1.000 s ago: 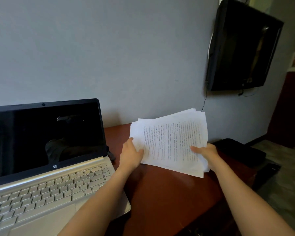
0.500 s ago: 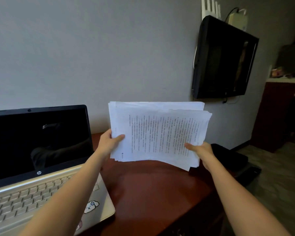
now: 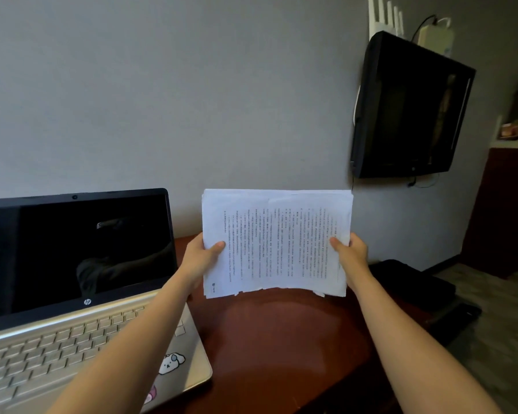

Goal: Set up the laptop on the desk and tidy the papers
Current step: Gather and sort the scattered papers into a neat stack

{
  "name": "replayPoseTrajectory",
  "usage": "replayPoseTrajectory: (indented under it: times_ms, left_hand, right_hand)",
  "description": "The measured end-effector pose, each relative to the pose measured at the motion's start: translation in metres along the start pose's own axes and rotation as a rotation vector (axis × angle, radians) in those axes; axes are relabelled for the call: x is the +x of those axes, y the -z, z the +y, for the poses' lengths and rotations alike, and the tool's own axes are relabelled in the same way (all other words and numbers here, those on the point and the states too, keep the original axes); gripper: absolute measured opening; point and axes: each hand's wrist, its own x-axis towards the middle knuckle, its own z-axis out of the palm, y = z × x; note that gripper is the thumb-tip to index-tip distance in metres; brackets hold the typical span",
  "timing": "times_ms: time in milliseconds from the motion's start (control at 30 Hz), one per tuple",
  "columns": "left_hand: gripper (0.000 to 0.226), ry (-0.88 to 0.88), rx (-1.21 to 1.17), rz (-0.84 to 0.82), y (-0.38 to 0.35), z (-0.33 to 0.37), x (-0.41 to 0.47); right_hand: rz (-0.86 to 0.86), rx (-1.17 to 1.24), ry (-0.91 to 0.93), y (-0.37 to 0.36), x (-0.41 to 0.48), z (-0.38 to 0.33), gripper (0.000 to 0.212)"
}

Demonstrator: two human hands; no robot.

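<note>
Left hand [image 3: 199, 253]: thumb pressed on the front sheet at the left edge of the papers [image 3: 277, 243], other fingers hidden behind the sheets, so it's a pinch grip. Right hand [image 3: 352, 253]: same on the right edge, thumb in front, rest hidden. Both grip at about mid-height of the stack.

Papers: centre of frame, held upright with the printed face toward the camera. Text lines run vertically, so the sheets are turned sideways. Top edge roughly flush, bottom edge ragged with a few sheets sticking out lower. Bottom edge is just over the desk [image 3: 281, 339]; can't tell if it touches.

Desk: reddish-brown, glossy, lower centre.

Laptop [image 3: 72, 279]: lower left, on the desk, lid open, screen dark, silver keyboard deck. The left forearm crosses above its right corner. Cartoon sticker [image 3: 171, 363] on the palm rest near that corner.

Right of the stack, past the right wrist: black flat object [image 3: 413, 282], type unclear.

Upper right: dark TV [image 3: 407, 106] on the grey wall, white router [image 3: 383, 16] antennas above it. Far right edge: dark cabinet [image 3: 503, 210].
</note>
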Motion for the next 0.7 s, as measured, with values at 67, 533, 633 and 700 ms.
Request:
replayPoseTrajectory:
  times_ms: [67,533,633,700]
  left_hand:
    - [0.036,-0.027,-0.031,-0.005,0.002,0.005,0.002]
    - [0.035,0.009,-0.05,-0.063,-0.003,0.008,-0.005]
    - [0.029,0.008,-0.089,-0.013,-0.006,0.006,-0.005]
    - [0.03,-0.019,-0.098,0.0,-0.006,0.013,-0.003]
  right_hand:
    - [-0.005,0.032,0.021,0.004,0.003,-0.005,0.015]
    - [-0.083,0.013,-0.027,0.008,0.0,0.004,0.023]
    - [-0.073,0.008,-0.016,0.005,-0.001,0.004,0.028]
    - [-0.073,0.022,0.004,0.005,0.001,-0.004,0.027]
